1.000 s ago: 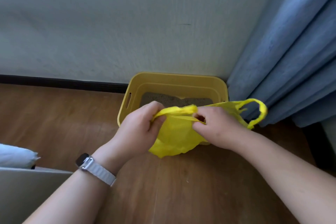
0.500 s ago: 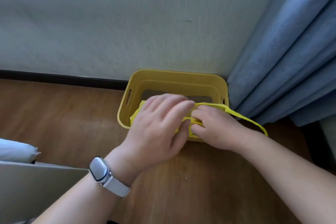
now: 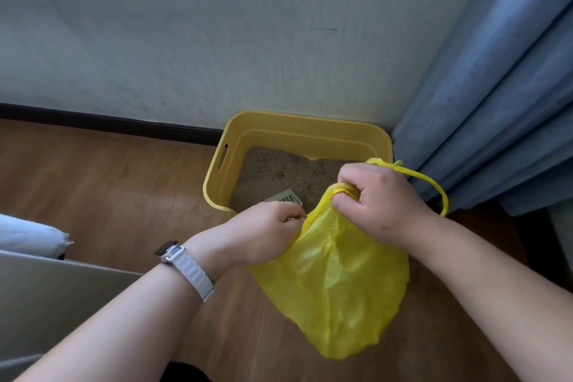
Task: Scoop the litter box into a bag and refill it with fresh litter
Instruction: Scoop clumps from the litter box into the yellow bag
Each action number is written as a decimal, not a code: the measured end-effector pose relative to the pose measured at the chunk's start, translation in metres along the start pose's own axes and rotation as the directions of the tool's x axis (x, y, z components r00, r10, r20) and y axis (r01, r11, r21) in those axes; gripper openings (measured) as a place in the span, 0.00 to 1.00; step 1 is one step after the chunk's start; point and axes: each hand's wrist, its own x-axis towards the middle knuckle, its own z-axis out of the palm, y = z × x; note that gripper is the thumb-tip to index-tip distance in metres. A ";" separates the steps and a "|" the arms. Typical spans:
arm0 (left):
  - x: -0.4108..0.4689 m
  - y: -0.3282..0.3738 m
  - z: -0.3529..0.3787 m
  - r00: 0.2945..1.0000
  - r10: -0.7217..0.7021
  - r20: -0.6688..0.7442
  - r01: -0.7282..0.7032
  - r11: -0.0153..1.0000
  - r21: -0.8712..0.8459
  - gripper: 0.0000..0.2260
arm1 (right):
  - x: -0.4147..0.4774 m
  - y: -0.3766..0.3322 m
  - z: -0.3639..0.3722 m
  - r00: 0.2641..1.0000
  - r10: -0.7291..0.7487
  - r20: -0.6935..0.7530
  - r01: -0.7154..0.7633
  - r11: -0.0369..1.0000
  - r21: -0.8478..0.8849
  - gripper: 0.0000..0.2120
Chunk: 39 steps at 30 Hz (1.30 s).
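From the head view, a yellow litter box [image 3: 297,133] stands on the wooden floor [image 3: 108,183] against the pale wall [image 3: 217,40], with a blue curtain [image 3: 496,96] hanging just beside its right end. Grey-brown litter [image 3: 276,169] covers its bottom, and a pale slotted scoop [image 3: 286,198] lies on the litter near the front wall (only its tip shows above the left hand). In front of the box both hands hold a thin yellow plastic bag [image 3: 335,285]. The left hand [image 3: 263,236] has its fingers curled in, pinching the bag's left edge. The right hand [image 3: 383,200] is clenched round the bunched rim, higher up and over the box's front right corner. One handle loop [image 3: 435,187] trails out past the right wrist toward the curtain. The bag's body sags between the forearms, low over the floor; whether its bottom touches the boards cannot be told. A watch [image 3: 183,262] on a white strap sits on the left wrist. At the left edge lie a pale cushion-like shape [image 3: 29,234] and, below it, a flat grey surface [image 3: 49,304].
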 end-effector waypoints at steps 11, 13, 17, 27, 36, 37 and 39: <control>0.004 -0.024 0.004 0.960 -0.269 0.076 0.181 0.806 0.564 0.51 | 0.002 0.015 0.000 0.714 0.380 0.588 -0.198 0.915 -0.352 0.21; 0.004 -0.028 0.006 0.943 -0.313 0.109 0.203 0.806 0.557 0.57 | -0.002 0.028 0.009 0.480 0.469 0.741 -0.214 0.882 -0.420 0.39; 0.005 -0.033 0.018 0.949 -0.299 0.096 0.176 0.761 0.624 0.55 | -0.013 0.044 0.038 0.356 0.562 0.746 -0.209 0.826 -0.523 0.42; 0.010 -0.037 0.016 0.974 -0.184 -0.133 0.223 0.879 0.421 0.26 | 0.004 0.048 0.062 0.844 0.354 0.404 -0.144 0.874 -0.464 0.22; 0.019 -0.049 0.030 0.905 0.258 -0.337 -0.067 0.870 0.488 0.31 | 0.001 0.051 0.080 0.790 0.237 0.565 0.065 0.884 -0.462 0.39; 0.020 -0.047 0.034 0.865 0.355 -0.356 -0.107 0.821 0.560 0.31 | 0.001 0.054 0.079 0.786 0.271 0.555 0.031 0.880 -0.473 0.42; 0.022 -0.037 0.048 0.801 0.544 -0.252 -0.229 0.666 0.710 0.22 | 0.001 0.058 0.078 0.791 0.310 0.528 -0.019 0.874 -0.486 0.46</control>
